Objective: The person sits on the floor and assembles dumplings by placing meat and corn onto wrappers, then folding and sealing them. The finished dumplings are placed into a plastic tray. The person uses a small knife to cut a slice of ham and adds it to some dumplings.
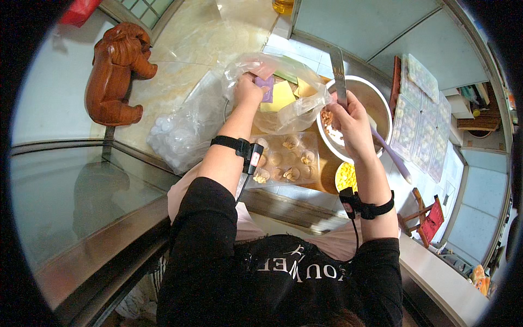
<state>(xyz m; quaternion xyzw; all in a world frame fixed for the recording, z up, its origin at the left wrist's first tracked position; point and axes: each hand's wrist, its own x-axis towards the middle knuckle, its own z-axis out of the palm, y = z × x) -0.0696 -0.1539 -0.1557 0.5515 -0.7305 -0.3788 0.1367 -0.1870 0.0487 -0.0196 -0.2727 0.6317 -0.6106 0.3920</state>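
My left hand (249,92) reaches into the mouth of a clear plastic bag (280,120), its fingers on a purple square wrapper (264,88). Yellow, pink and green sheets lie in the bag too. In my right hand (349,118) is a flat metal blade (338,71), pointing away from me, beside the bag's right edge. Under that hand stands a white-rimmed metal bowl (386,98) with brown and white food in it. A clear plastic tray (312,141) with round cups, several holding small pale folded pieces, sits nearer to me. A small bowl of yellow kernels (346,175) is at its right.
A bag of white plastic pieces (171,139) lies left of the tray. Further left is a carved wooden animal figure (112,77). A purple-handled utensil (392,155) leans out of the bowl. Filled clear trays (421,118) are stacked at the right, above a small folding stool (431,220).
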